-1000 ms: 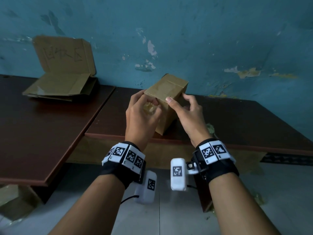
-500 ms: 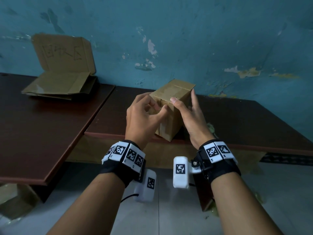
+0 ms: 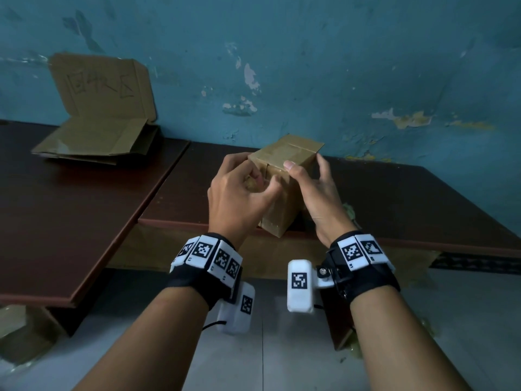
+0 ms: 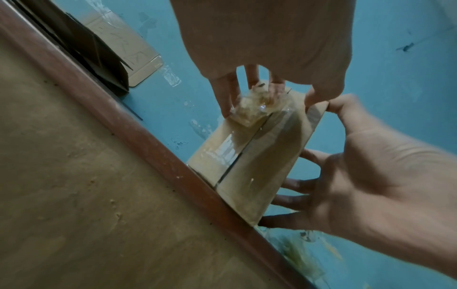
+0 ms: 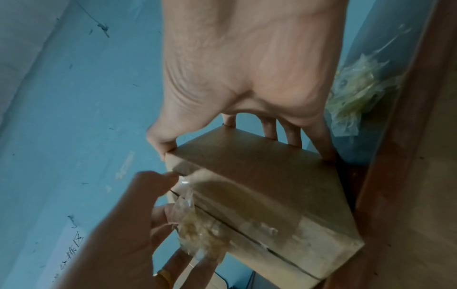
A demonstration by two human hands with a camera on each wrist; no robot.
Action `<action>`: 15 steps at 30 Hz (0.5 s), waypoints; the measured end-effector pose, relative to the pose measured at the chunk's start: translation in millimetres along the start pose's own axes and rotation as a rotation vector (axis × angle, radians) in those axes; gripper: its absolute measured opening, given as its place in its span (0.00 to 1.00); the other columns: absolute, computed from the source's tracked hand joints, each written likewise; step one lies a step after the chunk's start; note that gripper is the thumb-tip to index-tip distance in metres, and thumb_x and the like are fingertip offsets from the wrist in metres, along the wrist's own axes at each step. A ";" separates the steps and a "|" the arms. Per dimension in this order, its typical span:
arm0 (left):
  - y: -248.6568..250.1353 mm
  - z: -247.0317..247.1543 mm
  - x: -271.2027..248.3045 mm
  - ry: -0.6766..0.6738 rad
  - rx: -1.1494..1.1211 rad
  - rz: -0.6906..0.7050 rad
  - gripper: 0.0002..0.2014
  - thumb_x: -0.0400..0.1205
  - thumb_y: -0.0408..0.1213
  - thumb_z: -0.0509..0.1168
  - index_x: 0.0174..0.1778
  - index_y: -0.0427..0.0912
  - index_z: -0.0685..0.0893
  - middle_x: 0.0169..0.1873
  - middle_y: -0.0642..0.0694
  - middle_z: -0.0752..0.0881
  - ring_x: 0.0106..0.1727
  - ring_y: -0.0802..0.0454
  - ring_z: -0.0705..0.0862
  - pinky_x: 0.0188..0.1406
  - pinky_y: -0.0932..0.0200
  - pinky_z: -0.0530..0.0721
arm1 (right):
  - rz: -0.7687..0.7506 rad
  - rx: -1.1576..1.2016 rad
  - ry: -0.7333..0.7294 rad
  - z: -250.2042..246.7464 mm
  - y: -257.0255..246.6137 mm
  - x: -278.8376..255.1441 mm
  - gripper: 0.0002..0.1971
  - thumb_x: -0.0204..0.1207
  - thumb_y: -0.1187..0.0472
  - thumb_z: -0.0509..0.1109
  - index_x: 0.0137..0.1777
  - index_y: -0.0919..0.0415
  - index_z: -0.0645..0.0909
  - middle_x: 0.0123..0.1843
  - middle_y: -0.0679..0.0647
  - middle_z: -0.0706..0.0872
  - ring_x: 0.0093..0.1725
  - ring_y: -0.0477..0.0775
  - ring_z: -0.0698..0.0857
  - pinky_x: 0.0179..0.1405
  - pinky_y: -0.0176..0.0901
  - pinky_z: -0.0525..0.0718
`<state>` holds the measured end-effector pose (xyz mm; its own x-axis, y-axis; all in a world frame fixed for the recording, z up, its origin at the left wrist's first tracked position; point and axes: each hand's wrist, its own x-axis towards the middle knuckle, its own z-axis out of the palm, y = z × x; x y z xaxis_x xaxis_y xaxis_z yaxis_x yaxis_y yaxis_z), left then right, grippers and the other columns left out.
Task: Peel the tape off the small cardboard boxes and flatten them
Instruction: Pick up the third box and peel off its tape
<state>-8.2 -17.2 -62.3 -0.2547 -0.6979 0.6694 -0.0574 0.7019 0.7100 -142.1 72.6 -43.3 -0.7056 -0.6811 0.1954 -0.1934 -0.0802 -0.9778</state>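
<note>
A small brown cardboard box stands on end at the front edge of the dark table. My right hand grips its top, thumb on the near corner and fingers down the far side. My left hand pinches a crumpled wad of clear tape against the box's near face. The wad still joins the glossy strip along the box seam. From the right wrist, the tape wad hangs between the left fingers beside the box.
Flattened cardboard lies stacked at the back of the left table, with a lettered cardboard sheet leaning on the blue wall. A pile of discarded tape sits on the table just right of my right hand.
The box has come down from a tilted hold in the air and now stands on end at the table edge. Both hands kept their hold and followed it down and slightly right.
</note>
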 end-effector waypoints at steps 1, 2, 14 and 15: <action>-1.0 -1.2 -0.4 -0.012 -0.013 0.000 0.18 0.74 0.58 0.75 0.32 0.48 0.84 0.57 0.59 0.85 0.54 0.60 0.87 0.52 0.46 0.91 | 0.001 -0.006 0.001 0.4 -0.4 0.1 0.49 0.74 0.38 0.83 0.91 0.40 0.61 0.69 0.39 0.87 0.63 0.35 0.89 0.66 0.45 0.88; -1.8 -1.6 -0.4 -0.018 -0.031 0.002 0.18 0.73 0.59 0.76 0.32 0.48 0.85 0.57 0.59 0.85 0.55 0.60 0.87 0.51 0.45 0.92 | 0.007 -0.008 0.000 0.4 -1.3 -0.2 0.49 0.74 0.38 0.82 0.91 0.41 0.62 0.70 0.39 0.87 0.62 0.35 0.89 0.65 0.44 0.88; -1.1 3.0 -1.6 0.039 0.038 0.024 0.19 0.72 0.60 0.75 0.30 0.48 0.85 0.53 0.59 0.85 0.47 0.61 0.85 0.41 0.54 0.87 | -0.024 -0.028 -0.023 2.8 0.2 -0.5 0.53 0.68 0.34 0.83 0.91 0.39 0.62 0.74 0.45 0.88 0.71 0.44 0.87 0.74 0.54 0.86; -0.8 4.3 -1.6 0.059 0.047 0.024 0.18 0.72 0.59 0.75 0.30 0.47 0.85 0.52 0.58 0.85 0.45 0.60 0.85 0.40 0.54 0.86 | -0.025 -0.033 -0.027 3.1 0.6 -0.2 0.55 0.66 0.32 0.83 0.91 0.39 0.61 0.75 0.45 0.87 0.72 0.45 0.86 0.76 0.55 0.85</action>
<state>-11.9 -16.0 -64.9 -0.1992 -0.6870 0.6988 -0.0975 0.7235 0.6834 -139.9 70.4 -44.2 -0.6820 -0.6984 0.2170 -0.2333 -0.0735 -0.9696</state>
